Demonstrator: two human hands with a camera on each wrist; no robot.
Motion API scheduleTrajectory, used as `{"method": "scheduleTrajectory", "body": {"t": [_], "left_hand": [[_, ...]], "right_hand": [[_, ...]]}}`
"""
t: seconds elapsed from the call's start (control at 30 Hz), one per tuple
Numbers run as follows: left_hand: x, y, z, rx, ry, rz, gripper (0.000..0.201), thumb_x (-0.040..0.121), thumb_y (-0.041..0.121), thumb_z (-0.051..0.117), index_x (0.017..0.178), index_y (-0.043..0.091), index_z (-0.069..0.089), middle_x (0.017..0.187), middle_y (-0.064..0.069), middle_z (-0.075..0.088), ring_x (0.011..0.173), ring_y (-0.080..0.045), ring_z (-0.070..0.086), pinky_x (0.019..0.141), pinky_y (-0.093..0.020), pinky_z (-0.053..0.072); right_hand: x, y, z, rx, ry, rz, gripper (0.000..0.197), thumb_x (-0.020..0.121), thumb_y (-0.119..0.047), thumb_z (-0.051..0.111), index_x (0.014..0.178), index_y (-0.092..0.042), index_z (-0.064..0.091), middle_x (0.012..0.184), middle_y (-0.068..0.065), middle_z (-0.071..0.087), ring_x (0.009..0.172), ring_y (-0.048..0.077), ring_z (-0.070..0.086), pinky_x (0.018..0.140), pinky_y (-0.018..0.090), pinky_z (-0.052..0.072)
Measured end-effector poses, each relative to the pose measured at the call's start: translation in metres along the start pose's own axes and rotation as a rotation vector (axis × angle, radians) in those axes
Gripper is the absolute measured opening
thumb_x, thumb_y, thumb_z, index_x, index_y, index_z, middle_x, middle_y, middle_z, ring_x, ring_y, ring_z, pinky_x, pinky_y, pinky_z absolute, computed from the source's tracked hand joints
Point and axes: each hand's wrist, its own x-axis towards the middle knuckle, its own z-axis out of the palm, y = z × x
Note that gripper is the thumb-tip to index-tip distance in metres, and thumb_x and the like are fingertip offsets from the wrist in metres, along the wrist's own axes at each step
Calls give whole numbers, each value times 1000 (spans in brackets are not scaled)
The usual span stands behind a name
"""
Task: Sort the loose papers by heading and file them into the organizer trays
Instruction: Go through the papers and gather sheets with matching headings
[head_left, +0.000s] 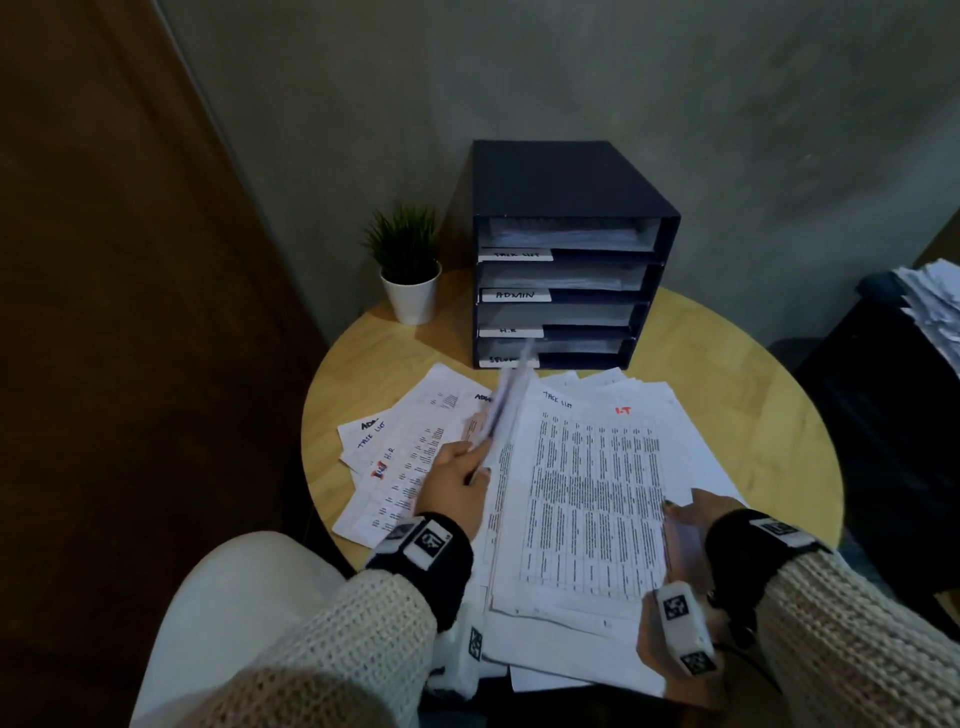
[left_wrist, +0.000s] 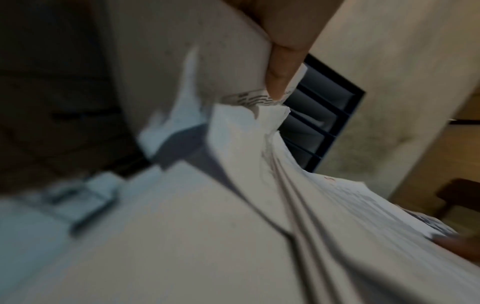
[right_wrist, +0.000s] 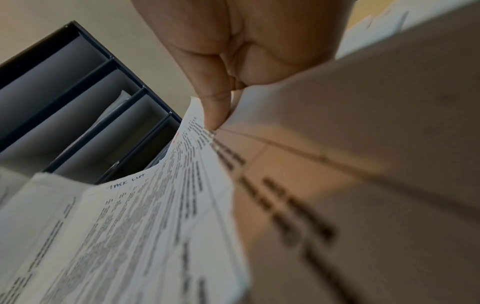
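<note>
A dark blue organizer (head_left: 571, 182) stands at the back of the round table, its four trays labelled TASK LIST, ADMIN, H.R and one half-hidden label. My left hand (head_left: 460, 475) pinches a sheet (head_left: 506, 410) lifted on edge and blurred; in the left wrist view the thumb (left_wrist: 283, 67) presses that sheet (left_wrist: 246, 115). My right hand (head_left: 693, 519) grips the right edge of a paper stack (head_left: 587, 499) whose top sheet reads TASK LIST with a red I.T. In the right wrist view the thumb (right_wrist: 218, 102) lies on this top sheet (right_wrist: 155, 216), with the organizer (right_wrist: 78, 102) behind.
More loose sheets (head_left: 400, 457) headed ADMIN, TASK LIST and H.R fan out left of my left hand. A small potted plant (head_left: 410, 275) stands left of the organizer. Bare wooden table (head_left: 753, 415) shows on the right. Another paper pile (head_left: 935, 306) sits on dark furniture at far right.
</note>
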Motion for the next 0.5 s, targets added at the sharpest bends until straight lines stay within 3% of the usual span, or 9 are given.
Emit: {"method": "scheduleTrajectory", "body": {"t": [0.07, 0.17, 0.23, 0.27, 0.33, 0.4, 0.5], "left_hand": [[-10, 8, 8, -30, -59, 104, 47, 95, 2, 43, 127, 34, 56, 118, 10, 46, 84, -6, 52, 66, 7, 35], [-23, 18, 15, 60, -142, 227, 67, 95, 2, 40, 133, 57, 30, 114, 20, 43, 98, -3, 50, 80, 1, 36], [-29, 23, 20, 51, -183, 245, 70, 95, 20, 49, 143, 52, 9, 117, 18, 47, 104, -5, 51, 90, -16, 41], [-30, 27, 21, -28, -172, 211, 69, 95, 28, 51, 146, 47, 8, 118, 14, 51, 105, -7, 52, 90, -20, 42], [-27, 35, 20, -208, -79, 35, 49, 97, 36, 45, 144, 27, 33, 110, 7, 54, 102, -12, 52, 81, -20, 39], [-16, 34, 18, -216, 60, -108, 36, 98, 37, 39, 120, 16, 59, 101, 3, 51, 100, -16, 50, 82, -21, 37], [-1, 21, 8, 61, 193, -269, 27, 96, 30, 43, 101, 26, 70, 121, -8, 44, 115, -27, 44, 100, -27, 35]], "right_hand": [[1, 0, 0, 1, -2, 0, 67, 100, -44, 35, 150, -3, 17, 157, 12, 21, 143, 25, 29, 110, 25, 29], [1, 1, 1, 11, 5, 4, 67, 100, -44, 35, 150, -3, 17, 157, 11, 21, 143, 24, 28, 110, 25, 29], [1, 1, 1, 11, 7, 6, 67, 100, -43, 36, 150, -3, 17, 157, 11, 21, 143, 24, 28, 110, 25, 29], [1, 1, 1, 8, 7, 5, 67, 100, -43, 36, 150, -3, 17, 157, 11, 21, 143, 24, 28, 110, 25, 29], [0, 1, 1, 1, 4, 4, 67, 100, -43, 36, 150, -3, 17, 157, 11, 21, 143, 24, 28, 110, 25, 29], [0, 1, 2, -5, 3, 2, 67, 100, -44, 36, 150, -4, 17, 157, 11, 21, 143, 24, 28, 111, 26, 28], [1, 2, 3, -22, 1, -6, 67, 100, -44, 37, 150, -3, 17, 157, 11, 21, 143, 25, 28, 111, 26, 28]]}}
